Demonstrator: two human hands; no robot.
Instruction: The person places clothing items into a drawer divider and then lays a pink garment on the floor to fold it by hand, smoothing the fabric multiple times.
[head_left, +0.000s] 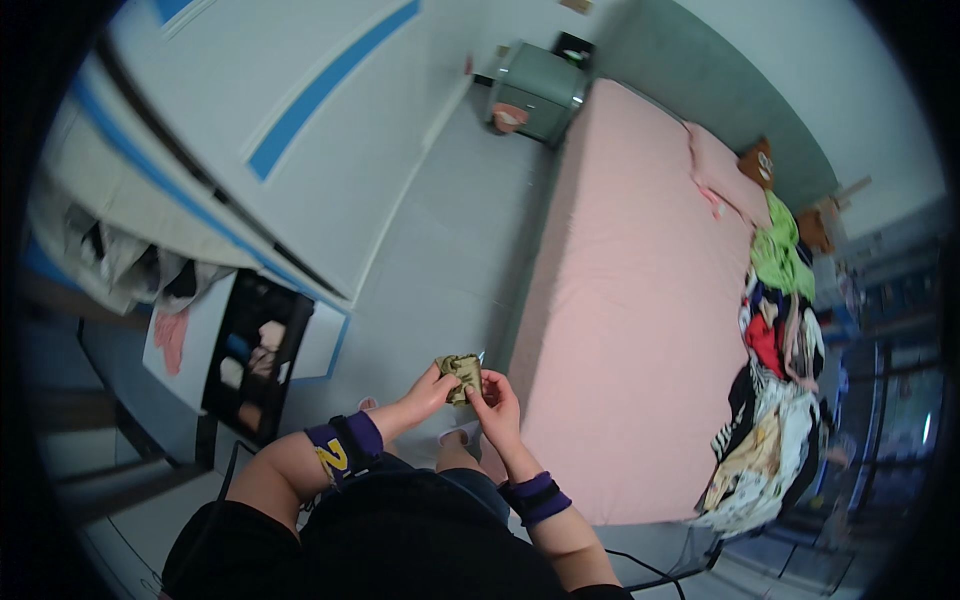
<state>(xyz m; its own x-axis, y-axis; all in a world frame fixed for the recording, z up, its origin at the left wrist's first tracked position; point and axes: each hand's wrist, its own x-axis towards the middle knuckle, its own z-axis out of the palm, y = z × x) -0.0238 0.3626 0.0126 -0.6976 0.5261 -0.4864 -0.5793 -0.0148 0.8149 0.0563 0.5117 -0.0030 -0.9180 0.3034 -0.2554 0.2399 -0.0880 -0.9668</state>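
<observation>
Between my two hands is a small piece of olive-green, slightly shiny cloth (460, 369), gathered into a compact bundle. My left hand (429, 394) grips its left side, thumb on top. On the other side my right hand (496, 403) pinches the lower right edge between thumb and fingers. The bundle is held in the air above the grey floor (420, 300), just left of the bed's near part. Folds hide what kind of garment it is. Both my forearms wear purple bands.
To my right stands a bed with a pink sheet (630, 315); a long heap of clothes (765, 427) lines its far side. A black drawer (259, 352) holding small folded cloths is pulled out on the left. Beyond are a green nightstand (536, 79) and a pink bin (510, 118).
</observation>
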